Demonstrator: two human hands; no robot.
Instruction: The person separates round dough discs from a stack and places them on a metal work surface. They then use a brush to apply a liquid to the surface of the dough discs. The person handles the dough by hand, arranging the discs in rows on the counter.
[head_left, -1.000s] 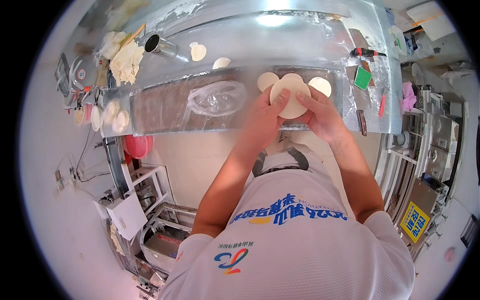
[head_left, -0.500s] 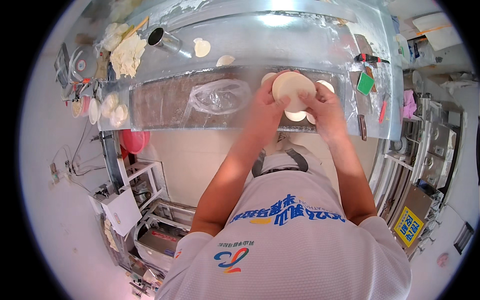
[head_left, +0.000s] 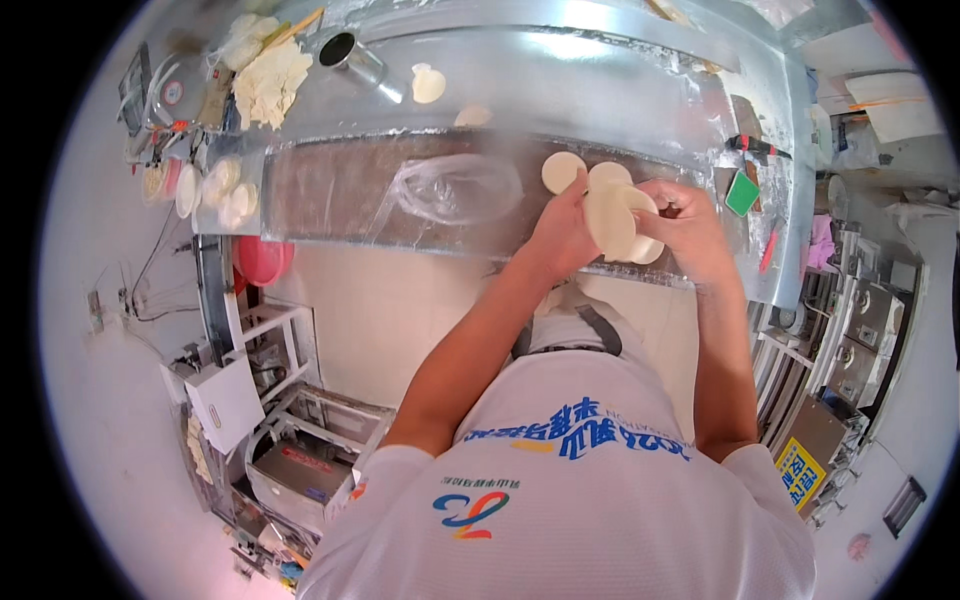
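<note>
Pale round dough wrappers (head_left: 608,222) are held up above the front edge of the worktop, tilted and overlapping. My left hand (head_left: 562,238) grips them from the left, its thumb pressed on the near side. From the right, my right hand (head_left: 690,222) pinches the edge of a wrapper between thumb and fingers. A single dough disc (head_left: 563,174) lies flat just beyond my left hand. More discs lie behind and below the held ones, partly hidden by them. How many wrappers are in my grip cannot be made out.
To the left lies a clear plastic bag (head_left: 455,190). Behind it are a metal cylinder (head_left: 372,75), a dough scrap (head_left: 428,84) and a heap of dough (head_left: 270,85). A green sponge-like block (head_left: 741,193) and a red strip (head_left: 768,250) lie at the right.
The held wrappers have turned from nearly face-on to tilted and overlapping. Both hands have shifted right and slightly nearer. The single disc beyond my left hand now shows fully.
</note>
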